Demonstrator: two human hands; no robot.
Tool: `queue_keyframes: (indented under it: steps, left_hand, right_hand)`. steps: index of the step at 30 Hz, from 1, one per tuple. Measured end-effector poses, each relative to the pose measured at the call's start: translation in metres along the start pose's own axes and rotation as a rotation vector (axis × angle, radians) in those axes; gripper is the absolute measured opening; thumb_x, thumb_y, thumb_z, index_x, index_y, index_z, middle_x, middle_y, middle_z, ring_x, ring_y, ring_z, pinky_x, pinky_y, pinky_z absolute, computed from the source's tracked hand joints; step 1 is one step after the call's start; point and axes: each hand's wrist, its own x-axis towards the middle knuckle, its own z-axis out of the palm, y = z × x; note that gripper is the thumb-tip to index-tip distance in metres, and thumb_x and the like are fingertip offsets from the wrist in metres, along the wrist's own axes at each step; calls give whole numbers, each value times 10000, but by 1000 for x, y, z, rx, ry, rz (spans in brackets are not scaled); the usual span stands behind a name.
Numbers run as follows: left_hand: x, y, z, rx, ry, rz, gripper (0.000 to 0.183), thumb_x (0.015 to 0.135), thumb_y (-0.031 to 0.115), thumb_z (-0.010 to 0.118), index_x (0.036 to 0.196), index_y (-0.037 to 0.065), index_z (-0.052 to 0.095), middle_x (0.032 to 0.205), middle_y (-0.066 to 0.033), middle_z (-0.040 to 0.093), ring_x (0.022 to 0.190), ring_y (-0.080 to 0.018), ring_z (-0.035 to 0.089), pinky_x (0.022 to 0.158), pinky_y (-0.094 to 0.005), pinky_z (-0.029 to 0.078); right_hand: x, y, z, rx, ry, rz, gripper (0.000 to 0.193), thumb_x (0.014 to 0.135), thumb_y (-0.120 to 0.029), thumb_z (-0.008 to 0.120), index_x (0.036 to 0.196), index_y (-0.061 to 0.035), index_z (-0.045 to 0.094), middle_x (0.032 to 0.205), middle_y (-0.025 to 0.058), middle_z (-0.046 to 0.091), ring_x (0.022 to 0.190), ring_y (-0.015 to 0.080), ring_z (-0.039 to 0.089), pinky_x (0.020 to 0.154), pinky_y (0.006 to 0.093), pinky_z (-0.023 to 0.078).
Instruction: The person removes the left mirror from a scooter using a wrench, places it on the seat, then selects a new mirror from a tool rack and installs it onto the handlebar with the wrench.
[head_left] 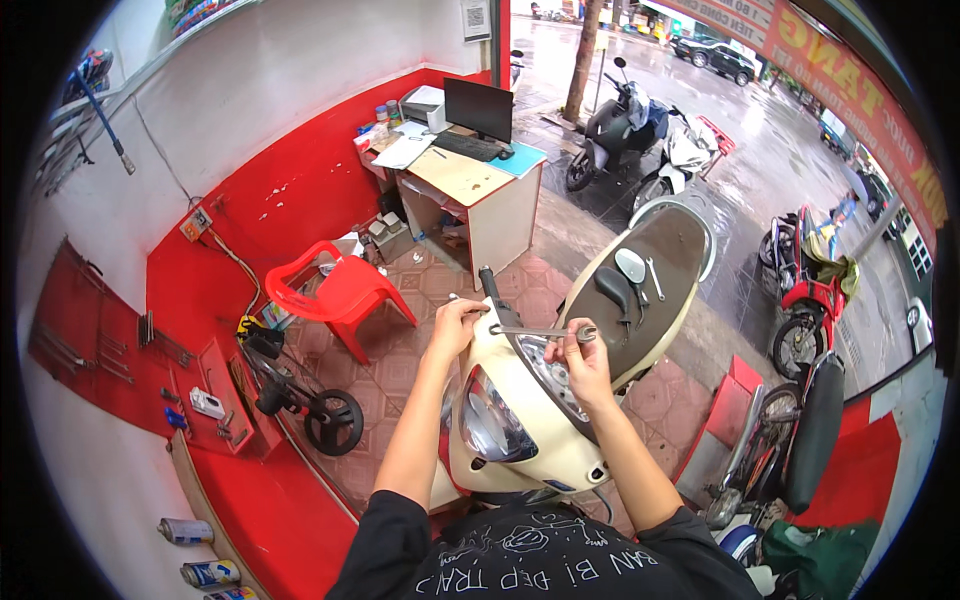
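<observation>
A cream scooter (520, 475) stands in front of me, its headlight facing me. My right hand (583, 362) is closed round a silver wrench (535, 331), which lies across above the scooter's front with its far end pointing left. My left hand (460, 324) is at the left side of the handlebar, fingers pinched together near that wrench end. What they hold is hidden; a small metal tip shows just above them. On the brown seat (655, 325) lie a mirror with its glass up (630, 265), a black mirror lying back up (612, 286) and a second wrench (655, 279).
A red plastic chair (345, 300) stands left, near a small black wheel (333, 421). Behind is a desk (500, 215) with a monitor (478, 108). Tools hang on the left wall. Motorbikes (640, 130) stand outside; another with a black seat (815, 435) is at right.
</observation>
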Motion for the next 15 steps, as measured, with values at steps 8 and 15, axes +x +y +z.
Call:
queue_keyframes:
  steps: [8,15]
  left_hand:
    - [-2,10,7,34,68,-145,208,781,94,748,970,11,725,919,-171,717,821,-253,708,761,-354,550]
    - [-9,-14,13,-2,82,-43,274,834,47,658,1104,5,666,994,-184,709,912,-270,702,800,-362,546]
  right_hand:
    - [-18,14,-8,400,281,193,299,1010,-347,519,793,-153,447,650,-27,339,613,147,448,619,300,404]
    - [-15,25,-5,312,299,163,383,1014,-440,479,783,-141,416,645,-24,318,556,136,410,582,295,391]
